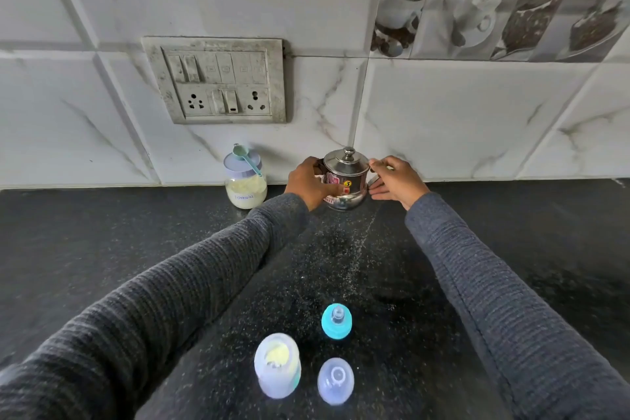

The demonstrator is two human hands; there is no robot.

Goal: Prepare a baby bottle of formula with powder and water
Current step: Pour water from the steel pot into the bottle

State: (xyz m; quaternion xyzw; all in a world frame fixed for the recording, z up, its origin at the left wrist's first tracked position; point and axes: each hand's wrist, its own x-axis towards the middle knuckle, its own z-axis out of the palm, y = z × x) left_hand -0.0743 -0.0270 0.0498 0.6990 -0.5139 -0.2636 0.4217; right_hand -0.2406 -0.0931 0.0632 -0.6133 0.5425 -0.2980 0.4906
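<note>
A small steel pot (346, 177) with a knobbed lid stands against the back wall. My left hand (308, 181) wraps round its left side, thumb across the front. My right hand (395, 181) pinches the pot's right handle, with the lower fingers straight beside its base. The open baby bottle (278, 365) stands near the front edge with yellowish powder inside. Its teal ring with the teat (336, 321) and the clear cap (335, 380) lie to its right. The formula jar (245, 186), lid on, carries a teal scoop (247, 160) on top.
The black speckled counter (102, 232) runs wide to both sides. A switch and socket panel (218, 80) is set in the tiled wall above the jar.
</note>
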